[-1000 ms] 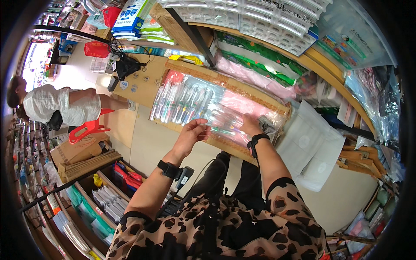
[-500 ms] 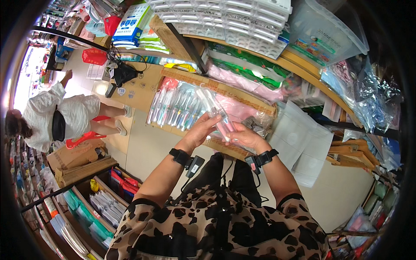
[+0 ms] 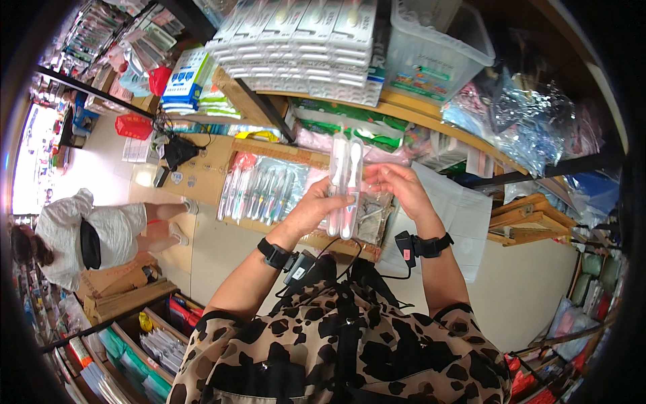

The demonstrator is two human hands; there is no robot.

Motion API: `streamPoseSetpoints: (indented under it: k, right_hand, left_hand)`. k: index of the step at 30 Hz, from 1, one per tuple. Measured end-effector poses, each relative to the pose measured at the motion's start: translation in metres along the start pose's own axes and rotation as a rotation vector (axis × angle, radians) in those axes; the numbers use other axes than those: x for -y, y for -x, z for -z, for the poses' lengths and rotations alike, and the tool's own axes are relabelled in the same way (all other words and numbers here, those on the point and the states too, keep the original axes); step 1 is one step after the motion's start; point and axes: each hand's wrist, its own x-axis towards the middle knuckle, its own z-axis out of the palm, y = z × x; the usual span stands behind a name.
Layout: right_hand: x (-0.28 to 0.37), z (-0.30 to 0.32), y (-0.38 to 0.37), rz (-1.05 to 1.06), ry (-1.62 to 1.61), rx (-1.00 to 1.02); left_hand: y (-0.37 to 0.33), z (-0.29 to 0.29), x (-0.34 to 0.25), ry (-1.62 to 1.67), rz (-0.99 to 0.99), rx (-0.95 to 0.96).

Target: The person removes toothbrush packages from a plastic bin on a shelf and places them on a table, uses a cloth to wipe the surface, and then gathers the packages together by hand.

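Note:
My left hand (image 3: 317,207) grips two clear-cased toothbrushes (image 3: 346,182), white at the heads and pink toward the handles. They stand side by side, nearly upright in the view, above an open cardboard box (image 3: 367,250). Just right of the cases is my right hand (image 3: 398,190), fingers loosely curled and apart, with nothing visible in them. Its fingertips come close to the cases; whether they touch I cannot tell. Inside the box, on the left, lies a row of similar packaged toothbrushes (image 3: 254,195). Clear plastic and pinkish contents fill part of its right side.
Stacked white packs (image 3: 296,47) and a clear plastic bin (image 3: 431,57) stand on the shelf ahead. White sheets (image 3: 447,222) lie right of the box. A person in white clothes (image 3: 101,229) is at the left. Divided bins of goods (image 3: 145,343) occupy the lower left.
The toothbrushes have turned from slanted to nearly upright. My right hand has let go and moved off to the right, while my left keeps its grip. The whole view has shifted.

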Motion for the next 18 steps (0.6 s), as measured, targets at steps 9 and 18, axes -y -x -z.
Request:
streamPoseSetpoints:
  k: [9,18]
  right_hand:
    - [0.063,-0.028,0.023,0.166,-0.235,0.116]
    - [0.102,-0.041,0.043,0.263,-0.263,0.169]
  left_hand:
    - [-0.003,-0.033,-0.023,-0.101,-0.016,0.303]
    - [0.007,-0.065,-0.05,0.168,0.048,0.506]
